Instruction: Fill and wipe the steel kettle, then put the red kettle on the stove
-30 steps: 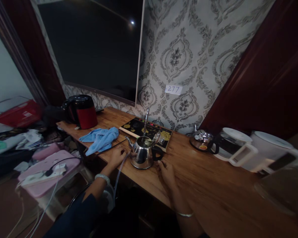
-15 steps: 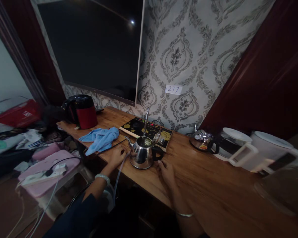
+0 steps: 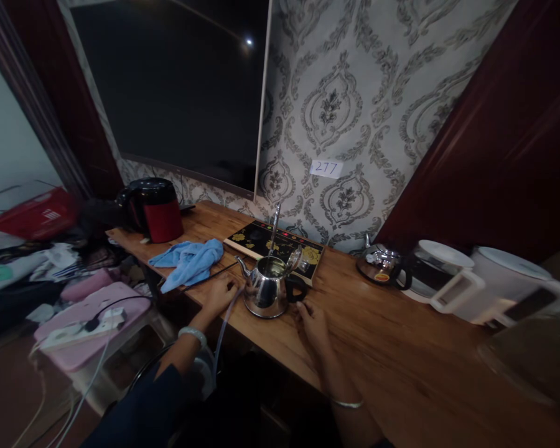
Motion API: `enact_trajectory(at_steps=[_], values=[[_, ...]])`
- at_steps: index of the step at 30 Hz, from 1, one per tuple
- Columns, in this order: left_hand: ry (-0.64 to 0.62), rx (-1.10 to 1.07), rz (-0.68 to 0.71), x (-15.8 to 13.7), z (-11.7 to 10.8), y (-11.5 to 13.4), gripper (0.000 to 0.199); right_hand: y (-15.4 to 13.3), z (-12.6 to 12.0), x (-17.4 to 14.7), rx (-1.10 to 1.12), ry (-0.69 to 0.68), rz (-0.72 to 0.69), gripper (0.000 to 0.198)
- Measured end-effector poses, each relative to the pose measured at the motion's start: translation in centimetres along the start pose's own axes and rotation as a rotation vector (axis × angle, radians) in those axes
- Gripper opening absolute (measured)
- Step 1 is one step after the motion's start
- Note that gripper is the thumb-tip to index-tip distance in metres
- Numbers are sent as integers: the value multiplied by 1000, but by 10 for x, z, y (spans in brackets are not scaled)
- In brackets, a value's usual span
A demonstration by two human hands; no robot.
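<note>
A shiny steel kettle (image 3: pixel 265 297) stands near the front edge of the wooden counter, its lid tipped open at the right and its spout to the left. Over its mouth comes the slim metal spout (image 3: pixel 275 229) of the stove unit behind. My left hand (image 3: pixel 221 295) rests at the counter's edge, left of the kettle, with curled fingers. A clear hose (image 3: pixel 221 339) runs up beside its fingertips; whether they touch it I cannot tell. My right hand (image 3: pixel 313 320) lies loosely closed just below the black handle (image 3: pixel 296 289), with the fingertips close to it.
Behind the kettle is a black, gold-flowered electric tea stove (image 3: pixel 247 238). A blue cloth (image 3: pixel 189 261) and a red-black electric kettle (image 3: pixel 162 218) lie to the left. At the right stand a smaller steel teapot (image 3: pixel 378 266) and white-handled pitchers (image 3: pixel 452 274). A pink stool (image 3: pixel 126 305) holds a power strip.
</note>
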State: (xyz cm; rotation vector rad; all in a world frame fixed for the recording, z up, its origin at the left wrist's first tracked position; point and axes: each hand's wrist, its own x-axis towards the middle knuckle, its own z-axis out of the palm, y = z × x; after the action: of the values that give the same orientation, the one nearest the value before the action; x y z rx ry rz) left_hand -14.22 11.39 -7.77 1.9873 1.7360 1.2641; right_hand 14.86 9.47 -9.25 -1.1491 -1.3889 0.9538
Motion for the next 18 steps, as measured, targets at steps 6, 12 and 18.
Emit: enact_trajectory(at_steps=[6, 12, 18], values=[[-29, 28, 30, 0, -1, 0, 16, -7, 0, -2, -11, 5, -1, 48], [-49, 30, 17, 1, 0, -4, 14, -8, -1, -2, 3, 10, -6, 48], [-53, 55, 31, 1, -1, -4, 15, -6, 0, -1, -28, 14, -30, 50]])
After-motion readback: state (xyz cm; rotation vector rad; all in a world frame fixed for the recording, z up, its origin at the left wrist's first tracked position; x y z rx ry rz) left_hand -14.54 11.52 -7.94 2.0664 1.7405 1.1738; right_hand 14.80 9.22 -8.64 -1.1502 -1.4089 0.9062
